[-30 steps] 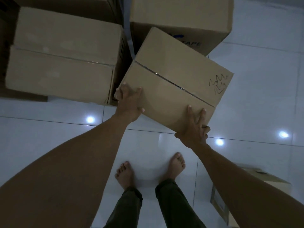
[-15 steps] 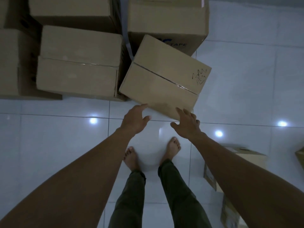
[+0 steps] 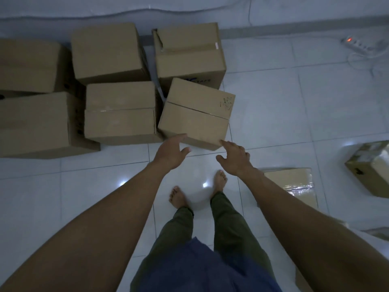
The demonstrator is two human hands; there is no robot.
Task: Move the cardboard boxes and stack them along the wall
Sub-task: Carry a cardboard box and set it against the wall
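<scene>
Left hand and right hand are hovering slack, gripping nothing, at the box's near edge. The box is sitting on the floor, against the stack by the wall.

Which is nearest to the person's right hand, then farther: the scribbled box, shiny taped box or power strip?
1. scribbled box, just ahead of the right hand
2. shiny taped box, floor to its right
3. power strip, far right by the wall

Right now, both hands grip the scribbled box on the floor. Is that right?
No. The head view shows the left hand and right hand open at the near edge of the scribbled box, gripping nothing. It does sit on the floor.
</scene>
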